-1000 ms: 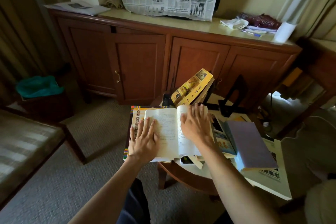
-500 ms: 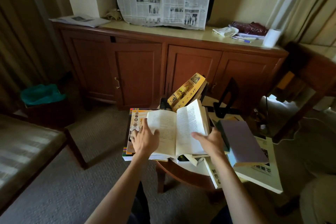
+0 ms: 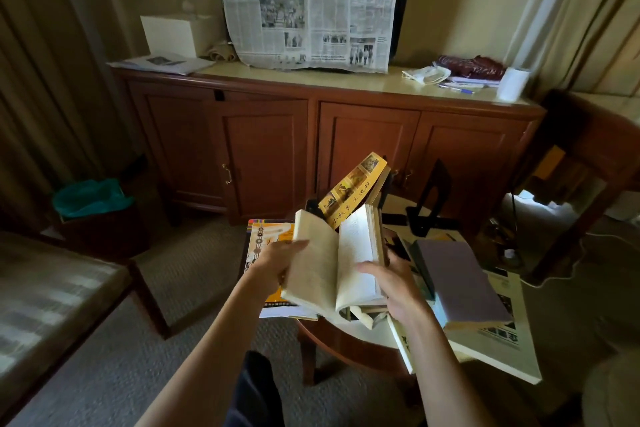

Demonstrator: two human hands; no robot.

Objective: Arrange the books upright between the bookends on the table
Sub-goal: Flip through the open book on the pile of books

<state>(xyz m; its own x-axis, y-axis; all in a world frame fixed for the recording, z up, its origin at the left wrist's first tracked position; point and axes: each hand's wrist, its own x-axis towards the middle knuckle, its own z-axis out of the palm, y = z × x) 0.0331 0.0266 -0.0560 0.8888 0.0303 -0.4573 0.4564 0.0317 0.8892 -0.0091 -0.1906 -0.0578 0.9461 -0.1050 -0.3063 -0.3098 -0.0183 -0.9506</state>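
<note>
An open book with cream pages [image 3: 353, 253] is half folded above the round wooden table [image 3: 346, 343]. My left hand [image 3: 277, 262] holds its left half from behind and beneath. My right hand [image 3: 391, 284] grips its right half, thumb on the page. A yellow book [image 3: 356, 184] leans tilted against a black bookend [image 3: 313, 206] at the table's back. A second black bookend [image 3: 433, 198] stands to its right, with a gap between them. A large colourful book [image 3: 268, 236] lies flat under my left hand. A purple book [image 3: 457, 281] lies on other flat books at the right.
A wooden sideboard [image 3: 329, 135] stands behind the table, with a hanging newspaper [image 3: 311, 3] above it. A bin with a teal liner [image 3: 90, 199] sits on the carpet at the left. A cushioned bench [image 3: 52, 302] is at near left, a chair [image 3: 588, 149] at right.
The book lay flat and open under both palms. Both hands have since lifted its halves off the pile, folding it towards closed. The camera view has tilted upward.
</note>
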